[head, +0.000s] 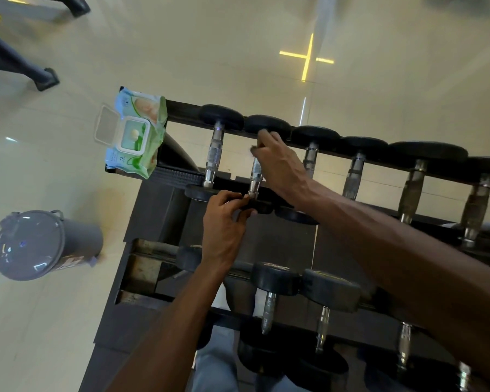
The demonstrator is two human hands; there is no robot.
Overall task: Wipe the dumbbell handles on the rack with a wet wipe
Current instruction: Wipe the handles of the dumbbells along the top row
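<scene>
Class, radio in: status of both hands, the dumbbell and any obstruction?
Right hand grips second dumbbell's handle near far end, wipe not clearly seen. Left hand holds its near head. Wipes pack open, rack's end. Nothing blocking.

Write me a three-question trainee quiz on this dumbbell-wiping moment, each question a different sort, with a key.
1. True or false: the lid of the wipes pack is closed.
2. Which dumbbell on the top row, counted from the wipes pack, is being worked on? A) first B) second C) fifth
3. Fill in: the left hand steadies the near ______ of that dumbbell.

Key:
1. False, the clear lid stands open.
2. B, the right hand is on the far part of its handle; any wipe is mostly hidden.
3. End (the black weight nearest the person).
</scene>
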